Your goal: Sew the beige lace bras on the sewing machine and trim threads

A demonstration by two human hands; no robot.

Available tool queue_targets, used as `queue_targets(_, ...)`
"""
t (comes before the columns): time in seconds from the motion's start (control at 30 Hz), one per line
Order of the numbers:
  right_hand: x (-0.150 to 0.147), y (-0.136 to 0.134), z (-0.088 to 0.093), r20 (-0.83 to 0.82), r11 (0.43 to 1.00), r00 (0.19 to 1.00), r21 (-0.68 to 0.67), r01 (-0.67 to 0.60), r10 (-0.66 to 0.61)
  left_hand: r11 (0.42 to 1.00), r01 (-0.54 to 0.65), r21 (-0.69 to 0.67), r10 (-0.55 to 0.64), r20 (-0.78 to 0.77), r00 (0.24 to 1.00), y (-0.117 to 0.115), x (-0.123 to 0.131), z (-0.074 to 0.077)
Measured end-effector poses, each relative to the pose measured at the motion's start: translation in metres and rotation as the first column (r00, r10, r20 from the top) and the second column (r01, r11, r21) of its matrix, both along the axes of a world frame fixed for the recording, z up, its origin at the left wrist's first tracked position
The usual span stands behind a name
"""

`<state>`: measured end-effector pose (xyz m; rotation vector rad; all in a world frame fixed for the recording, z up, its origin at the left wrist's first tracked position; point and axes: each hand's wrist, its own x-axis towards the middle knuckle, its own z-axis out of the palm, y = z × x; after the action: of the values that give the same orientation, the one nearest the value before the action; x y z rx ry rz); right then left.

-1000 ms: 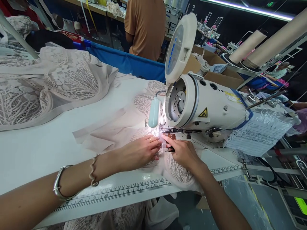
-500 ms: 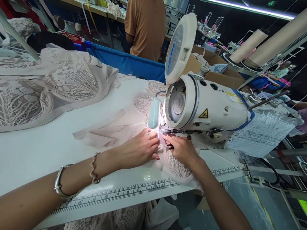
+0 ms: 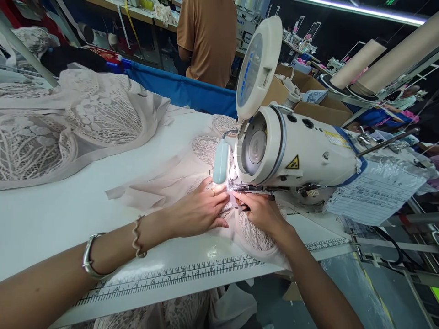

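Note:
A pale pink lace garment [image 3: 255, 232] lies under the needle area of a white sewing machine [image 3: 308, 148], lit by a small pale green lamp [image 3: 220, 162]. My left hand [image 3: 202, 208] presses on the fabric just left of the needle, fingers bent and close together. On the right, my right hand [image 3: 262, 211] holds small dark-tipped scissors or snips, mostly hidden in the palm, while its index finger touches the fabric near the presser foot. Sheer fabric [image 3: 147, 189] spreads out behind my left hand.
More lace garments [image 3: 106, 112] are piled at the left of the white table [image 3: 30, 219]. A printed ruler [image 3: 185, 274] runs along its front edge. Behind are a blue cloth bin [image 3: 185, 93], a cardboard box [image 3: 322, 109] and a person in a brown shirt [image 3: 212, 41].
My left hand has shifted slightly up and its fingers have moved a little on the fabric. My right hand stays nearly in place.

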<state>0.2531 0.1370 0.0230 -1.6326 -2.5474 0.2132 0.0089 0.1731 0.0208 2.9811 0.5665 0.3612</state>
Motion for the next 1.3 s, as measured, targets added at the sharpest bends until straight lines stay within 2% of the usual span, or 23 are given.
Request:
queue_targets(0.2, 0.003, 0.001, -0.004, -0.021, 1.0, 1.0, -0.006, -0.015, 0.014, 0.998, -0.012, 0.055, 0.012, -0.004, 1.0, 0.002, -0.001, -0.005)
queue_targets(0.43, 0.001, 0.003, 0.001, -0.018, 0.999, 1.0, -0.053, -0.013, 0.012, 1.0, -0.011, 0.018, 0.011, -0.011, 1.0, 0.003, -0.002, -0.002)
queue_targets(0.7, -0.001, 0.005, 0.005, 0.047, 0.999, 0.999, -0.029, 0.023, -0.022, 0.999, -0.035, 0.021, 0.034, 0.033, 0.999, 0.005, -0.001, -0.004)
queue_targets(0.87, 0.009, -0.003, 0.011, 0.086, 0.994, 0.991, -0.037, 0.105, -0.102, 1.0, -0.026, -0.007, 0.026, 0.032, 0.999, 0.004, 0.001, -0.002)
queue_targets(0.97, 0.017, -0.011, 0.01, 0.05, 0.994, 0.996, -0.08, 0.076, -0.072, 1.0, -0.03, -0.006, 0.03, 0.026, 0.999, 0.004, 0.002, -0.001)
queue_targets(1.03, 0.021, -0.014, 0.004, 0.005, 0.999, 1.0, -0.039, 0.022, -0.021, 0.999, -0.037, 0.005, 0.037, 0.027, 0.999, 0.003, 0.003, -0.001)
queue_targets(1.1, 0.023, -0.015, -0.003, -0.008, 0.996, 0.999, 0.075, -0.041, 0.041, 0.998, -0.052, 0.017, 0.051, 0.027, 0.998, 0.002, 0.004, -0.002)
queue_targets(1.2, 0.025, -0.014, -0.012, 0.013, 0.959, 0.985, 0.229, -0.169, 0.171, 0.998, -0.053, 0.019, 0.051, 0.056, 0.997, 0.0, 0.005, -0.005)
queue_targets(1.3, 0.026, -0.012, -0.013, 0.023, 0.926, 0.97, 0.293, -0.238, 0.243, 0.999, -0.041, 0.013, 0.039, 0.108, 0.993, 0.0, 0.003, -0.008)
